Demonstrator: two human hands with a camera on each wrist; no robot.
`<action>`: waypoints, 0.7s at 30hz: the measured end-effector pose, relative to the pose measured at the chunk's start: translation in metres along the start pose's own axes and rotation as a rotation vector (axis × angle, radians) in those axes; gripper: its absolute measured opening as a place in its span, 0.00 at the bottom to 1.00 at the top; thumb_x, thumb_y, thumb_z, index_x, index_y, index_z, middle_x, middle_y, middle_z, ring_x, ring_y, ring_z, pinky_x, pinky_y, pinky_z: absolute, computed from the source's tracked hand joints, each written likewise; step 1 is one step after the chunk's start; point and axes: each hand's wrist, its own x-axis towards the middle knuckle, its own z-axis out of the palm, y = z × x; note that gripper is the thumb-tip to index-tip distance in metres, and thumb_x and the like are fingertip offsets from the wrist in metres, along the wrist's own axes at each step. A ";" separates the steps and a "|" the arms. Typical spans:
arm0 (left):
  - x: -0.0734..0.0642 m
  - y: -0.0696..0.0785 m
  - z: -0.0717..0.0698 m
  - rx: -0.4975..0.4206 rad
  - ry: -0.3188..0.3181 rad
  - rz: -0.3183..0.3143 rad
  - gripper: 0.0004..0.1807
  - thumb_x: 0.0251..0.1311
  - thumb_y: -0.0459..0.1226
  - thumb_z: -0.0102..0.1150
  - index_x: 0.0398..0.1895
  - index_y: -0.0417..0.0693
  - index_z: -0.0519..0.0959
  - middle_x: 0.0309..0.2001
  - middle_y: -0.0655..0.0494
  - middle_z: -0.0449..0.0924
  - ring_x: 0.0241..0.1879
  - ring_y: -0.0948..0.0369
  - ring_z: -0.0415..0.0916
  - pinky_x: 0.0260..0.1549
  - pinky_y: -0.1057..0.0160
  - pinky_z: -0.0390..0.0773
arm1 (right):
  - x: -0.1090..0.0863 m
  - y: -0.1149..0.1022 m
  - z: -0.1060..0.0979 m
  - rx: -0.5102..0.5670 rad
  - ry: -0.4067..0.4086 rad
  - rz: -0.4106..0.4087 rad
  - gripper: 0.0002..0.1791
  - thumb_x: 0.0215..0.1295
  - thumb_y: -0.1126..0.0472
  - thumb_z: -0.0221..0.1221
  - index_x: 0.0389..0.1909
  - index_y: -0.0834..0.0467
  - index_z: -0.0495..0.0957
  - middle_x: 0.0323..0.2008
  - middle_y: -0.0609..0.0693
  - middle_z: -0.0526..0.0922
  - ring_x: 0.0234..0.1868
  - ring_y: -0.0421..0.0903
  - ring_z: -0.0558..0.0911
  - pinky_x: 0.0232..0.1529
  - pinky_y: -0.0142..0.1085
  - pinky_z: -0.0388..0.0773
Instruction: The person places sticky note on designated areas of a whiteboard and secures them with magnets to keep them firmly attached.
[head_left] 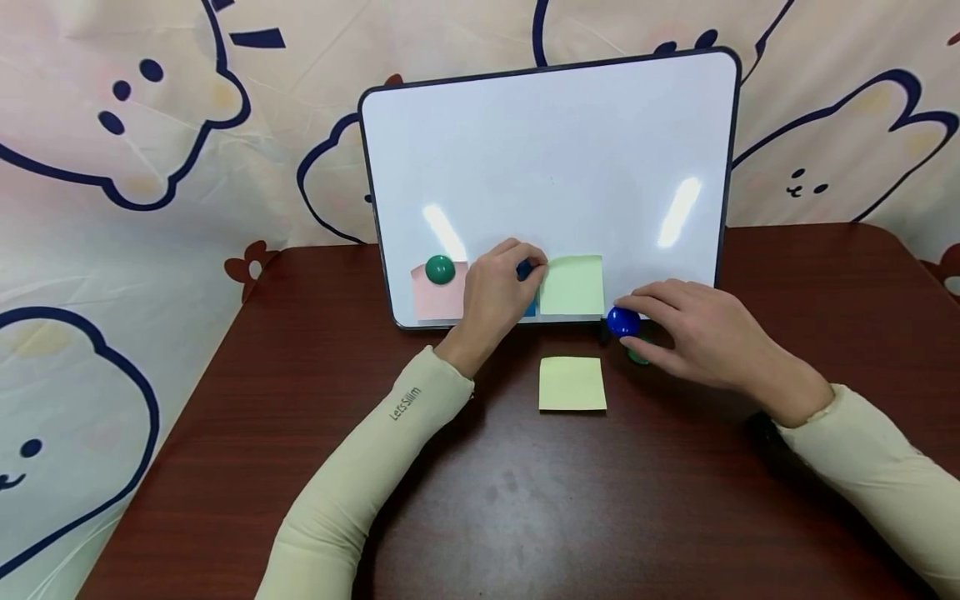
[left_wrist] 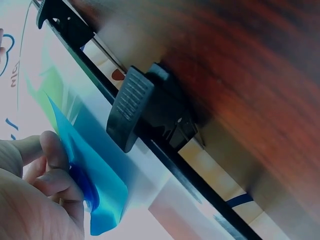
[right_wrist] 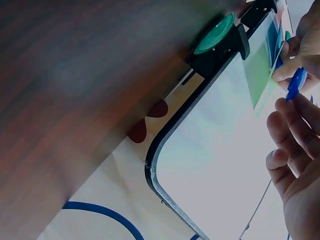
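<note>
My left hand (head_left: pixel 501 283) is at the lower part of a whiteboard (head_left: pixel 555 158), thumb and finger pinching the upper left corner of a green sticky note (head_left: pixel 572 286). Beside those fingers, a dark blue round magnet (left_wrist: pixel 82 185) sits on a blue sticky note (left_wrist: pixel 95 150), mostly covered by the hand in the head view. Between thumb and forefinger, my right hand (head_left: pixel 697 333) holds a blue round magnet (head_left: pixel 623 322) just off the board's lower right edge. A green magnet (head_left: pixel 637 357) lies below it, partly hidden by the thumb.
On the board's left, another green magnet (head_left: pixel 440 269) sits over a pink sticky note (head_left: pixel 440 302). A yellow sticky note (head_left: pixel 572 385) lies on the brown table (head_left: pixel 480 508) in front. Black feet (left_wrist: pixel 132 107) support the board's lower edge. A patterned cloth (head_left: pixel 180 250) hangs behind.
</note>
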 end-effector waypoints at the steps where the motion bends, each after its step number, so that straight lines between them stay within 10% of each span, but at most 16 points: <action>1: 0.000 0.000 0.000 0.000 0.001 0.000 0.05 0.64 0.39 0.65 0.39 0.49 0.87 0.42 0.55 0.86 0.38 0.60 0.83 0.39 0.62 0.83 | 0.001 0.000 0.000 0.000 0.011 0.003 0.33 0.69 0.33 0.50 0.54 0.56 0.82 0.45 0.54 0.85 0.40 0.50 0.85 0.38 0.46 0.85; 6: 0.000 0.000 0.000 0.001 0.002 -0.001 0.05 0.63 0.39 0.65 0.39 0.49 0.87 0.41 0.55 0.86 0.37 0.60 0.83 0.37 0.62 0.82 | 0.005 0.002 0.002 0.016 0.046 0.020 0.37 0.71 0.30 0.41 0.54 0.56 0.82 0.45 0.54 0.85 0.40 0.50 0.85 0.37 0.47 0.85; 16: 0.001 0.001 0.000 0.007 0.005 -0.011 0.06 0.64 0.40 0.65 0.39 0.50 0.86 0.40 0.55 0.86 0.35 0.61 0.82 0.35 0.63 0.81 | 0.011 0.004 0.004 0.051 0.086 0.040 0.26 0.66 0.40 0.58 0.54 0.55 0.82 0.46 0.53 0.85 0.43 0.50 0.84 0.39 0.48 0.84; 21: 0.000 0.001 0.001 0.013 0.003 -0.017 0.06 0.64 0.40 0.65 0.39 0.49 0.87 0.40 0.55 0.86 0.36 0.61 0.82 0.35 0.63 0.82 | 0.014 0.003 0.007 0.045 0.093 0.060 0.34 0.70 0.32 0.47 0.54 0.56 0.82 0.46 0.54 0.84 0.43 0.51 0.84 0.41 0.48 0.84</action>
